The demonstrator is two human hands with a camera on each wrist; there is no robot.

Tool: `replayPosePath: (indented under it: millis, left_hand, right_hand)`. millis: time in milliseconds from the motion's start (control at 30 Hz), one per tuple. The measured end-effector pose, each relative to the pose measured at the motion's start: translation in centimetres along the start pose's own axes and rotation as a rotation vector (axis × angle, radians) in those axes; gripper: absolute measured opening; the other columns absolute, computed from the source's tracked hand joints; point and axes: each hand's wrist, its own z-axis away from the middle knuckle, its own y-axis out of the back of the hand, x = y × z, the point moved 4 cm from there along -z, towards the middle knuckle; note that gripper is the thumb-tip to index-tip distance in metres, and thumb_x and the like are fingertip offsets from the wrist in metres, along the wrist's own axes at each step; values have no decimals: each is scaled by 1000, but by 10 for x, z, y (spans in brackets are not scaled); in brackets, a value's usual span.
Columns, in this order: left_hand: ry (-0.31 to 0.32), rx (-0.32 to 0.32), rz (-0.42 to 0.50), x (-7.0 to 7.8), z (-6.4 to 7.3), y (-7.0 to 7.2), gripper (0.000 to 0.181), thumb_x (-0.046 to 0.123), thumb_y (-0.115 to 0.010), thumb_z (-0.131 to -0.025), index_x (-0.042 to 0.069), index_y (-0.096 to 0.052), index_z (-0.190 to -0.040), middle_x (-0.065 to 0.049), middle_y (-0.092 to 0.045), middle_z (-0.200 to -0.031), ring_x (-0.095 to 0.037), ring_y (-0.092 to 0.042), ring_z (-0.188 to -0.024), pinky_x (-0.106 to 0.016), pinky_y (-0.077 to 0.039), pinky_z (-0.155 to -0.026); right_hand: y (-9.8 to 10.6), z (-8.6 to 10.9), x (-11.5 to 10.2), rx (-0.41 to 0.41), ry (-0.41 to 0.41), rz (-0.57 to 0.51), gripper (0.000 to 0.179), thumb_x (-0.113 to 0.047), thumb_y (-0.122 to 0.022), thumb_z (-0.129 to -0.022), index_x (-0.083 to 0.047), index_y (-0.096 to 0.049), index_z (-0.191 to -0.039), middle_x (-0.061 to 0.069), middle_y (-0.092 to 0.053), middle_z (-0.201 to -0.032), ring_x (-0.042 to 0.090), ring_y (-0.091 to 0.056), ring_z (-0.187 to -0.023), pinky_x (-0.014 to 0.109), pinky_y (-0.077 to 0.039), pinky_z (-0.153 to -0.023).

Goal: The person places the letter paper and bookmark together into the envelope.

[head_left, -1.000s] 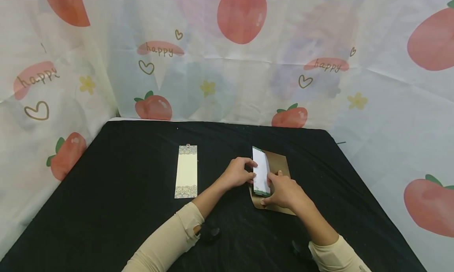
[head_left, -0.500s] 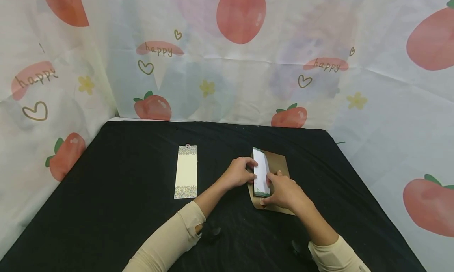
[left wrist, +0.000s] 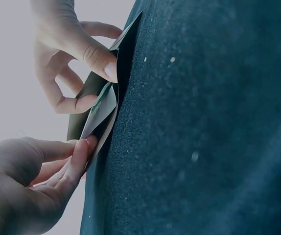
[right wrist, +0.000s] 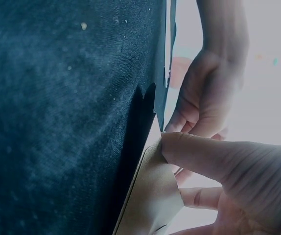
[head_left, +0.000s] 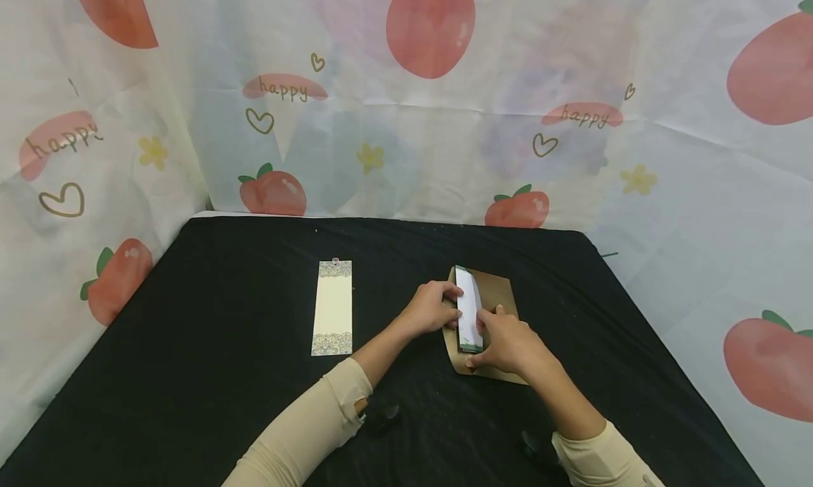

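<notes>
A brown paper envelope [head_left: 498, 289] lies on the black cloth, right of the middle in the head view. Over its left part stands a white card [head_left: 469, 310] with green printed ends, partly inside the envelope's mouth. My left hand [head_left: 433, 308] pinches the card's left edge; in the left wrist view its fingertips meet on the card [left wrist: 101, 112]. My right hand [head_left: 510, 340] grips the envelope at its open edge, fingers by the card's right side and thumb low. In the right wrist view that thumb presses the envelope's edge [right wrist: 152, 191].
A cream strip with patterned bands [head_left: 332, 307] and a small fitting at its top lies left of the hands. The black cloth [head_left: 190, 346] covers the table. A fruit-printed curtain [head_left: 406, 148] hangs around its back and sides.
The white card has shifted slightly to the right, deeper into the envelope, with my left hand following it. My right hand has stayed almost still.
</notes>
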Motion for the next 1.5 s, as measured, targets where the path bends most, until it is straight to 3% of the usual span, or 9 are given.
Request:
replayPosePath:
  millis: [467,1000,1167,1367,1433,1500]
  left_hand:
    - [-11,13,36,-2,-6,-3,39,-8,-77,-88,-5,-68,-125,-13,-70,-108,-12,-70,-63,-22,-57,-58]
    - [-12,11,-20,0,-9,-10,37,-5,-79,-87,-3,-70,-123,-11,-70,-106,-9,-68,-62,-20,-55,-56]
    - [-36,18,-96,2,-10,-8,38,-2,-81,-88,-1,-71,-124,-10,-72,-109,-8,-68,-73,-18,-54,-63]
    - [-92,34,-184,4,-8,-2,38,3,-81,-88,1,-71,-125,-8,-72,-114,-15,-67,-102,-20,-51,-85]
    - [-105,34,-186,4,-6,1,38,3,-79,-89,1,-71,-126,-8,-71,-116,-17,-66,-104,-22,-51,-86]
    - [-108,28,-166,3,-3,4,38,2,-78,-90,1,-70,-127,-9,-69,-116,-15,-69,-96,-22,-53,-80]
  right_hand:
    - [-1,1,-1,16,19,-5,58,-36,-99,-68,-12,-57,-100,13,-52,-98,27,-55,-69,43,-46,-56]
    - [-1,2,0,17,10,-11,60,-36,-99,-67,-11,-59,-103,14,-52,-100,28,-56,-71,44,-47,-56]
    - [0,1,-1,23,20,-9,60,-36,-99,-67,-11,-59,-103,17,-55,-103,28,-57,-71,45,-48,-57]
    - [0,1,-1,28,21,-9,61,-36,-100,-66,-11,-58,-103,16,-54,-102,28,-56,-71,45,-47,-57]
    - [0,2,-1,30,20,-12,61,-36,-100,-66,-11,-58,-103,14,-52,-100,28,-55,-70,44,-46,-57]
    - [0,2,-1,32,17,-13,60,-35,-100,-66,-11,-58,-101,13,-51,-98,28,-55,-70,43,-46,-57]
